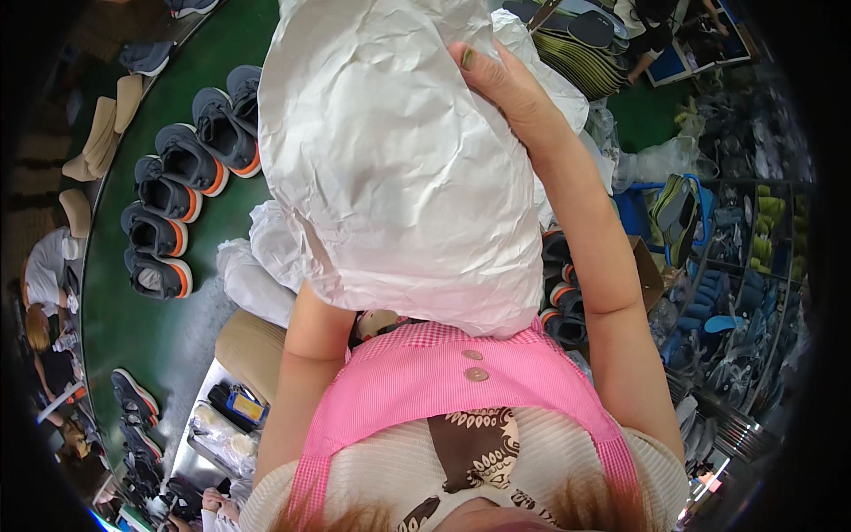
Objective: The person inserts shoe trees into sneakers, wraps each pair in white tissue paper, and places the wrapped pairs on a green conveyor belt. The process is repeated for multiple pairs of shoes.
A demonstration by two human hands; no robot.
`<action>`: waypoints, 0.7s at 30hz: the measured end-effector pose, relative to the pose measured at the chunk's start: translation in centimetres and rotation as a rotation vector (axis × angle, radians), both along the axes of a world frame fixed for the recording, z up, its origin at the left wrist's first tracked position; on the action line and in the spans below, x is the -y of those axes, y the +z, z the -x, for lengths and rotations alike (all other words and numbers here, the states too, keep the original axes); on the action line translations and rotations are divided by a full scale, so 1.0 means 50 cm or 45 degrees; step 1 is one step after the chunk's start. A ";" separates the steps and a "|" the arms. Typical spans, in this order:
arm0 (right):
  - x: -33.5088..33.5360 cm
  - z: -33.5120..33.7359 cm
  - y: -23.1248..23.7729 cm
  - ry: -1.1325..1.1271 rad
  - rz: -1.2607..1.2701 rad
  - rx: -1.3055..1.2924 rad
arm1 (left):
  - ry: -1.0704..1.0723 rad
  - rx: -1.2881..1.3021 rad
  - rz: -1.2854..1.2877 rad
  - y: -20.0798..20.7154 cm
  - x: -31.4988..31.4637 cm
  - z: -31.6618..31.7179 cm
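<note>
A large crumpled white sheet of paper [390, 168] is held up before my chest, hiding much of the work area. My right hand [501, 84] is closed on its upper right part, with the thumb pressed on the near face and the fingers behind. More crumpled white paper [554, 89] shows beyond that hand. The left forearm [315, 332] reaches up behind the sheet, so my left hand and whatever it touches are hidden. White paper bundles [257, 284] lie just left of the sheet.
Grey sneakers with orange-edged soles [182, 160] line the green work surface [97, 310] at left. A tan padded thing [248, 355] sits near my left arm. Stacked insoles [581, 66], a blue basket [705, 208] and a cardboard box [647, 270] are at right. Other people work at both sides.
</note>
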State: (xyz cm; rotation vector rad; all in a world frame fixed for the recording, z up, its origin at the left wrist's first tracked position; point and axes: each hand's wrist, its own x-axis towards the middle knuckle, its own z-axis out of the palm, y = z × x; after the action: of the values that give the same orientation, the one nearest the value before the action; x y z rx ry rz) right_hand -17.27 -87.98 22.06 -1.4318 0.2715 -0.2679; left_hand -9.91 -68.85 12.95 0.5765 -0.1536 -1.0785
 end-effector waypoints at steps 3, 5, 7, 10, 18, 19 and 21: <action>0.008 -0.005 -0.025 -0.108 -0.230 0.065 | -0.017 0.044 -0.012 0.012 0.002 -0.018; 0.029 -0.007 -0.039 -0.218 -0.219 0.142 | 0.014 0.186 -0.054 0.035 0.000 -0.059; 0.051 -0.005 -0.050 -0.317 -0.067 0.276 | 0.411 0.606 -0.253 0.066 -0.023 -0.123; 0.066 -0.018 -0.073 -0.433 0.216 0.170 | 0.763 1.288 -0.587 0.118 -0.040 -0.123; -0.033 -0.112 -0.024 -0.186 -0.067 0.592 | 0.507 0.621 -0.138 0.102 0.089 -0.050; -0.031 -0.109 -0.023 -0.160 0.028 0.529 | 0.525 0.503 -0.082 0.103 0.088 -0.051; -0.023 -0.092 -0.019 -0.107 0.218 0.405 | 0.608 0.407 0.019 0.111 0.085 -0.052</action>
State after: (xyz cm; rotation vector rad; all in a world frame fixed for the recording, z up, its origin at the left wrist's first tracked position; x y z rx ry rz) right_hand -12.68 -86.81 21.14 -1.5228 0.0486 -0.5931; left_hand -7.32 -73.11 18.50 0.7262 -0.2856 -0.5182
